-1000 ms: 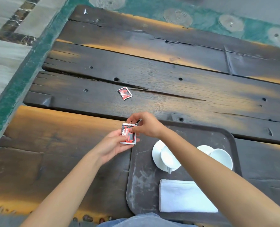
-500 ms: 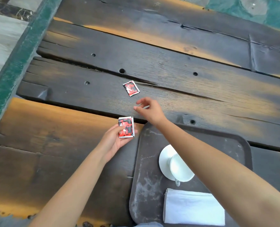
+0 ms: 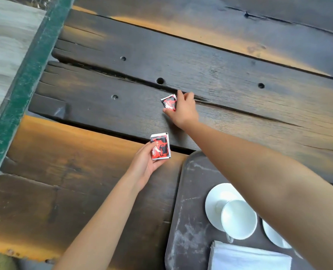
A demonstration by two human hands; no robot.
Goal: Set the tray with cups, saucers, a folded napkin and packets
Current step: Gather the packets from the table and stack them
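My left hand (image 3: 145, 164) holds a small stack of red, black and white packets (image 3: 160, 146) just left of the tray's far corner. My right hand (image 3: 183, 110) reaches out over the wooden table and pinches a single red packet (image 3: 168, 101) lying on a plank. The dark tray (image 3: 187, 221) sits at the lower right. On it a white cup (image 3: 238, 219) lies on a white saucer (image 3: 218, 195). A second saucer (image 3: 275, 236) shows past my right arm, and a folded white napkin (image 3: 249, 258) lies at the tray's near edge.
The table (image 3: 220, 61) is made of dark, worn planks with cracks and bolt holes. A green painted edge (image 3: 25, 78) runs along its left side, with pale floor beyond.
My right hand left the stack in my left hand and reached forward to the loose packet on the plank, now pinching it. The view has dipped and shifted toward the table.
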